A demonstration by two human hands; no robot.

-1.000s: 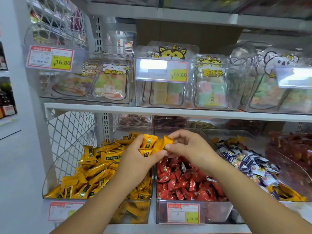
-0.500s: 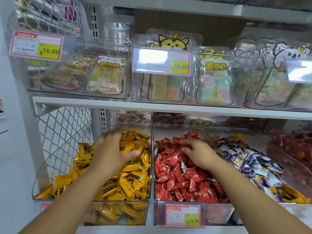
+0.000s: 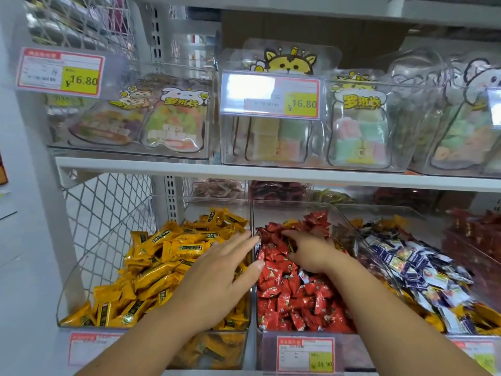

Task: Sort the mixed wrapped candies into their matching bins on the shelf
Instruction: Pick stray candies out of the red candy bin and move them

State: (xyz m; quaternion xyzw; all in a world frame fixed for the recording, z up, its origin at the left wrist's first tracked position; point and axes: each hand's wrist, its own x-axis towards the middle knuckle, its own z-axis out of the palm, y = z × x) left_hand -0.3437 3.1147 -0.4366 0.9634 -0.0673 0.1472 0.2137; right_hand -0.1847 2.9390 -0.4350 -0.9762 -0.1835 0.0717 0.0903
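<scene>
1. Meanwhile, the left hand (image 3: 217, 270) lies spread flat on the yellow candies (image 3: 162, 253) in their bin (image 3: 81, 289); most look sorted.
2. Right hand (image 3: 311, 253) digs into the red candies (image 3: 292, 294); whether it pinches one, I cannot tell.
3. Yellow strays (image 3: 291, 223) among the reds, and more beside the blue-and-white candies (image 3: 406, 259), await moving.

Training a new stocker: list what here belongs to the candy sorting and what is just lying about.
Belongs: left hand, right hand, yellow candies, red candies, blue-and-white candies.
Just lying about: jelly packs on the upper shelf, price tags, wire mesh panel.
</scene>
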